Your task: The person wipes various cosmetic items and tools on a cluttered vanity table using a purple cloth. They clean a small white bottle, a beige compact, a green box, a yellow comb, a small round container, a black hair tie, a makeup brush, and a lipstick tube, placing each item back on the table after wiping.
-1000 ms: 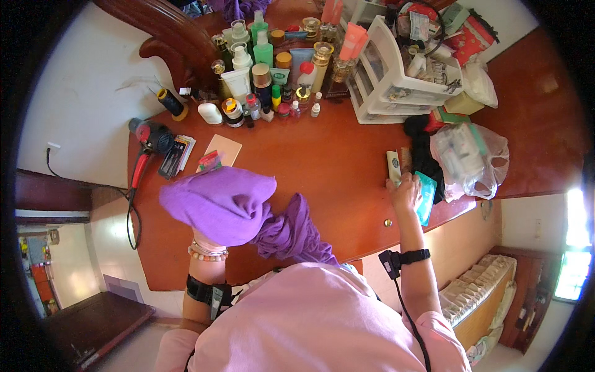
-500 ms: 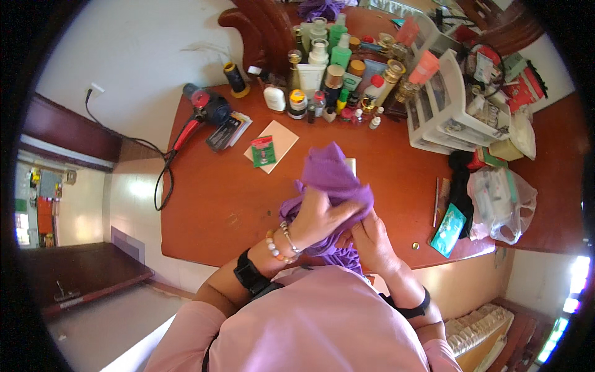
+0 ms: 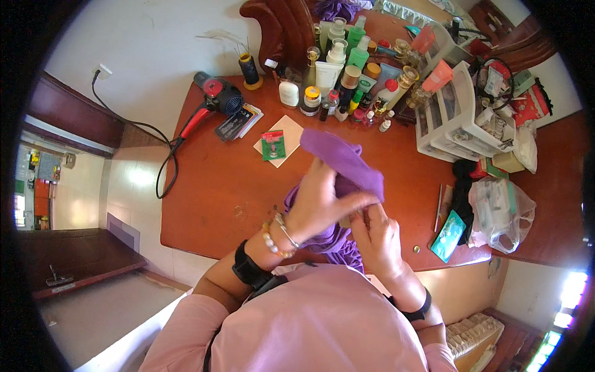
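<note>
A bunched purple cloth (image 3: 347, 162) is gathered in front of my chest, its top fold standing up over the table. My left hand (image 3: 319, 201) is closed round it, the thumb stretched across to the right along its lower edge. My right hand (image 3: 379, 245) pinches at that same edge, fingertips close to the left thumb. What lies between the right fingertips is partly hidden. More of the cloth hangs in loose folds below the hands, against my pink shirt (image 3: 316, 316).
On the brown table (image 3: 217, 211) are a red and black hair dryer (image 3: 217, 98), a green packet (image 3: 273, 146), and several bottles (image 3: 338, 77) at the back. White drawers (image 3: 455, 118), a clear plastic bag (image 3: 505, 214) and a teal packet (image 3: 448, 237) stand or lie at right.
The cloth's top fold has tipped over and spread to the right. My left hand has risen a little, and my right fingers have come up beside its thumb. The view has shifted slightly.
</note>
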`<state>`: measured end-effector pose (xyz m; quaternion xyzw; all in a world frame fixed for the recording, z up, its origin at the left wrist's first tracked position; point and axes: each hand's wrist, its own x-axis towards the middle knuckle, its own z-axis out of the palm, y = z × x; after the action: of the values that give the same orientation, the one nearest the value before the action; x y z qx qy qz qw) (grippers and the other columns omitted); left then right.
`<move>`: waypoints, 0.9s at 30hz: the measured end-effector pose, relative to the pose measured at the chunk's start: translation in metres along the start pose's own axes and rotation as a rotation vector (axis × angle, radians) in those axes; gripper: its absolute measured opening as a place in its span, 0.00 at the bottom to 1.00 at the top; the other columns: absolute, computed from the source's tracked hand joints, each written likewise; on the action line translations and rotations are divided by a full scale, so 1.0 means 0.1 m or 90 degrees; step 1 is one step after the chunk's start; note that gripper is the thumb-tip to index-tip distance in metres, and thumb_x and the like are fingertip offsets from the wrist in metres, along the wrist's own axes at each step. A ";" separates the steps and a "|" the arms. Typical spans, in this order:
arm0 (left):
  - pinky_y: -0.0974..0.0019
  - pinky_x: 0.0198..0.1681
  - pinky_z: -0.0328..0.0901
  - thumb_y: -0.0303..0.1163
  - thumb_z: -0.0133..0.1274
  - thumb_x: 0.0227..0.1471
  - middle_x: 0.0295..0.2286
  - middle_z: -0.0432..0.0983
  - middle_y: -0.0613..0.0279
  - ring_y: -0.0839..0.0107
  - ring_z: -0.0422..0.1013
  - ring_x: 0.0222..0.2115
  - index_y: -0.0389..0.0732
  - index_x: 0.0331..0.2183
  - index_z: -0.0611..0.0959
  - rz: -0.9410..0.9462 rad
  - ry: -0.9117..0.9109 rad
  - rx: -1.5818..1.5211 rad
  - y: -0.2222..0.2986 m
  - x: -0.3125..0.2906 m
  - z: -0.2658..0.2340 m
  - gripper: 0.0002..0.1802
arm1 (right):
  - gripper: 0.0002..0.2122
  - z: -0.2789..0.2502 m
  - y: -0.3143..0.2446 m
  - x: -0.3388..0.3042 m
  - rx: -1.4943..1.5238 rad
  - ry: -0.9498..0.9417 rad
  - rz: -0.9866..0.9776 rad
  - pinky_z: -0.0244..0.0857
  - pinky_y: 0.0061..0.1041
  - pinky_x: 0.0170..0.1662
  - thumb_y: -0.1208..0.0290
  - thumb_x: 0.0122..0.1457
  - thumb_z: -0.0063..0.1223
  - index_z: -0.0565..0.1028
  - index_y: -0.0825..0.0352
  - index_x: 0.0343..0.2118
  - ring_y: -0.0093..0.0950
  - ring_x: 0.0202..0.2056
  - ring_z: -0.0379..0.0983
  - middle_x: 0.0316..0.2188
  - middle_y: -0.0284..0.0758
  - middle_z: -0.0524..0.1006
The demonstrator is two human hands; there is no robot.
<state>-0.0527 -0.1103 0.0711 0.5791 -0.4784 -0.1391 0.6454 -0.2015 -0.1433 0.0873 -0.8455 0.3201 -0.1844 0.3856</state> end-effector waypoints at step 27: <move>0.70 0.33 0.66 0.35 0.46 0.55 0.31 0.72 0.65 0.76 0.69 0.29 0.40 0.38 0.73 -0.469 0.078 -0.547 -0.16 -0.06 -0.07 0.11 | 0.24 0.11 -0.15 0.13 -0.225 0.072 -0.213 0.67 0.27 0.20 0.65 0.47 0.59 0.67 0.64 0.49 0.30 0.18 0.72 0.21 0.37 0.73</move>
<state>-0.0443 -0.1059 0.0548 0.4000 -0.1071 -0.5033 0.7584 -0.1800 -0.1394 0.0929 -0.9293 0.2244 -0.2338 0.1771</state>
